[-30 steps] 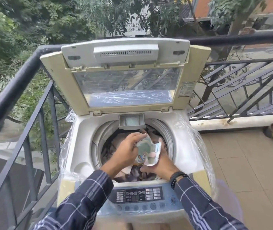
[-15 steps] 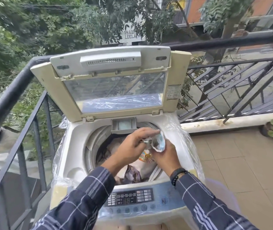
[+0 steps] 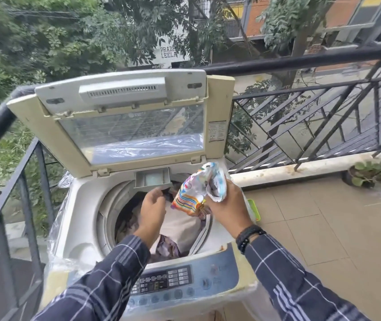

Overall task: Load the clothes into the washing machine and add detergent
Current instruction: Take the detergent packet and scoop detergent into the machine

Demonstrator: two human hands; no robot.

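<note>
A top-loading washing machine [image 3: 85,218] stands with its lid [image 3: 124,117] raised. Clothes [image 3: 180,228] fill the drum, beige and purple pieces on top. The small detergent drawer [image 3: 152,179] sticks out at the back rim of the drum. My right hand [image 3: 227,206] grips a crumpled, colourful detergent packet [image 3: 196,191] above the right side of the drum, its torn mouth facing up. Over the drum, just in front of the drawer, my left hand [image 3: 153,210] hovers with loosely curled fingers and holds nothing.
The control panel [image 3: 175,281] faces me at the front edge. Black balcony railing [image 3: 300,121] runs behind and to the left of the machine. A potted plant [image 3: 365,173] sits at the far right on the tiled floor [image 3: 324,228]. A green object [image 3: 254,209] pokes out behind my right wrist.
Both hands held the packet together over the drum. Now my left hand has let go and dropped lower, while my right hand has lifted the packet up and to the right.
</note>
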